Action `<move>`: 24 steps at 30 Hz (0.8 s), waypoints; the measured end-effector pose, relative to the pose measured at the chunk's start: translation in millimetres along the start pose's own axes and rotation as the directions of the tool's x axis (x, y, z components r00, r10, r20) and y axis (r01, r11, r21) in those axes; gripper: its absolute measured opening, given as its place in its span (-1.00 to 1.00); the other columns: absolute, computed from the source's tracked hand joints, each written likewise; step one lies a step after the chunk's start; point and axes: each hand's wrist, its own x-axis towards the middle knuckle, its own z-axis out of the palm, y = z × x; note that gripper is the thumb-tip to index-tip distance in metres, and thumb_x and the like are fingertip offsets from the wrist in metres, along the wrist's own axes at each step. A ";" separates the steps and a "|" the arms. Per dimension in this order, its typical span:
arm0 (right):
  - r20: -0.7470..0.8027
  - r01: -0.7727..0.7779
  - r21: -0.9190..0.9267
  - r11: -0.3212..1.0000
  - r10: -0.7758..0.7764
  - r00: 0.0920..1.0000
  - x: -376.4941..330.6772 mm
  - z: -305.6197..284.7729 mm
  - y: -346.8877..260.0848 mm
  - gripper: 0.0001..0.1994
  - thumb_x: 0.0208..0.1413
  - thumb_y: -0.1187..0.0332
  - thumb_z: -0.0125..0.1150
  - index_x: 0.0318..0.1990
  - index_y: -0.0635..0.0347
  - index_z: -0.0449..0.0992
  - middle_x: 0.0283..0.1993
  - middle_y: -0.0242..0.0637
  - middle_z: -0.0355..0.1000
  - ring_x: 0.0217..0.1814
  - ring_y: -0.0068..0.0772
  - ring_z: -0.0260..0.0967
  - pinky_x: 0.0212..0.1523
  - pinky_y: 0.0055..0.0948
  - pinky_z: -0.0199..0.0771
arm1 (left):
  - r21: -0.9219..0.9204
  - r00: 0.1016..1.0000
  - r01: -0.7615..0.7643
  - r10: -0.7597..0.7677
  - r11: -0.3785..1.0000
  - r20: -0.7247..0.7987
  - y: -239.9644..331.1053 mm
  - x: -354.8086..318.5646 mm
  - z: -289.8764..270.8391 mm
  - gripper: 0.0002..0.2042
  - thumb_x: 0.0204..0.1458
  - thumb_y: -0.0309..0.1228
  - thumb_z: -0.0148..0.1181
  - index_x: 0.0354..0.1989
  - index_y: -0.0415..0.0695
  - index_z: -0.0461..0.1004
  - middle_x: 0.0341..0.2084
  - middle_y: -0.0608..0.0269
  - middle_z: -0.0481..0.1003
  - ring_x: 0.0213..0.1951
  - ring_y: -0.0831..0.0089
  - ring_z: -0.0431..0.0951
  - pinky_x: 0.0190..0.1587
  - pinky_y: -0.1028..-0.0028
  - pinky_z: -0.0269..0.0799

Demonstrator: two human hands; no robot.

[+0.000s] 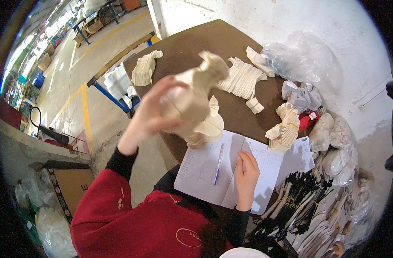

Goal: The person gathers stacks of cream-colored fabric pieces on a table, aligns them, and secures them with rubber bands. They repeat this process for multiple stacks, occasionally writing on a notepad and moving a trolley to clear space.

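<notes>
Raised over the left side of the brown table, my left hand (155, 109) grips a bundle of cream cut pieces (192, 92), slightly blurred; a thin band seems to run around it. Beneath it, another banded cream bundle (211, 124) lies at the top edge of an open notebook (201, 172). My right hand (246, 172) rests on the right-hand page, fingers stretched out, holding nothing. A blue-and-clear pen (219, 163) lies on the left page, apart from both hands.
Cream stacks stand on the brown table (183, 47): one at far left (146, 68), one at the back (241, 77), one on the right (284, 127). Clear plastic bags (304, 56) lean against the wall. Dark strips (291, 202) are piled at lower right.
</notes>
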 end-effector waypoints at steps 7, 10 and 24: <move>-0.001 -0.006 0.006 1.000 0.006 1.000 4.1 -3.0 -1.3 -0.84 0.11 0.54 0.17 -0.16 0.35 0.58 -0.09 -0.04 0.54 -0.06 -0.01 0.51 0.00 -0.22 0.49 | 0.471 0.995 0.042 -0.081 0.881 0.062 3.6 -41.6 96.3 -0.32 -0.38 -0.22 0.45 0.07 0.06 0.39 0.22 -0.11 0.15 0.22 -0.15 0.30 0.20 0.03 0.32; -0.007 -0.023 0.013 1.000 0.023 1.000 1.1 -3.3 -4.3 -0.83 0.11 0.55 0.16 -0.15 0.34 0.59 -0.09 -0.03 0.54 -0.06 -0.01 0.51 0.00 -0.22 0.49 | 0.414 0.985 0.119 -0.159 0.902 0.063 6.1 -40.7 92.8 -0.33 -0.38 -0.24 0.44 0.05 0.06 0.39 0.21 -0.12 0.16 0.20 -0.17 0.32 0.16 0.06 0.36; 0.018 -0.014 0.028 1.000 0.013 1.000 2.7 -2.6 -7.2 -0.84 0.16 0.54 0.13 -0.14 0.36 0.57 -0.07 -0.04 0.53 -0.01 -0.07 0.50 0.06 -0.30 0.44 | 0.349 0.980 0.200 -0.180 0.915 -0.090 13.1 -17.9 51.1 -0.31 -0.40 -0.28 0.45 0.06 -0.03 0.40 0.27 -0.13 0.19 0.30 -0.09 0.25 0.28 0.16 0.25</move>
